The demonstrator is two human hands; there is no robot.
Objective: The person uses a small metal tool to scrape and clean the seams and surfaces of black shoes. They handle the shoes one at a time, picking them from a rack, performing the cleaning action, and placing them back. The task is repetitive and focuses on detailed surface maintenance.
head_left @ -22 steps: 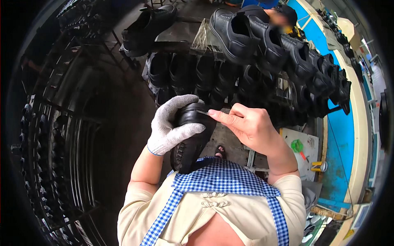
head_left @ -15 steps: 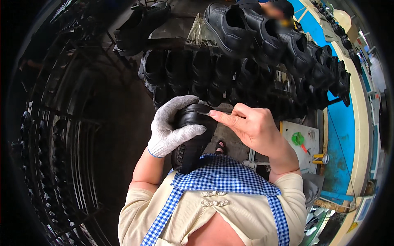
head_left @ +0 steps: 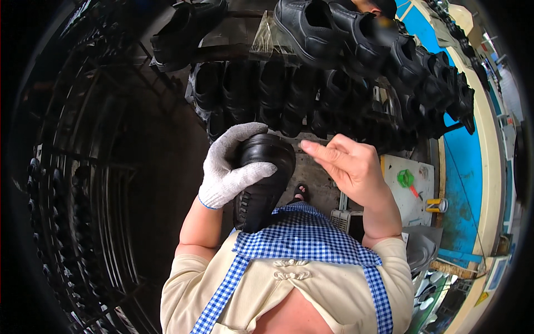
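A black lace-up shoe [head_left: 268, 181] is held upright before my chest, toe end away from me and laced side to the left. My left hand [head_left: 223, 170], in a whitish knit glove, wraps round its toe end, thumb across the near side. The lower part of the shoe rests against my blue checked apron [head_left: 308, 236]. Bare, my right hand [head_left: 351, 164] is apart from the shoe, just right of its toe. Its fingers are pinched together, index finger towards the shoe; anything between them is too small to make out.
Racks of black shoes [head_left: 242, 92] stand ahead, with a row of larger-looking shoes [head_left: 311, 30] on the upper bar. More dark racks [head_left: 119, 222] run along the left. At right, a white board [head_left: 397, 178] carries a green and red item [head_left: 406, 178], beside a yellow can [head_left: 436, 205].
My right hand has drawn off the shoe's toe edge, moving slightly right and away. The thin pale sliver seen at its fingertip before no longer shows. My left hand keeps its hold.
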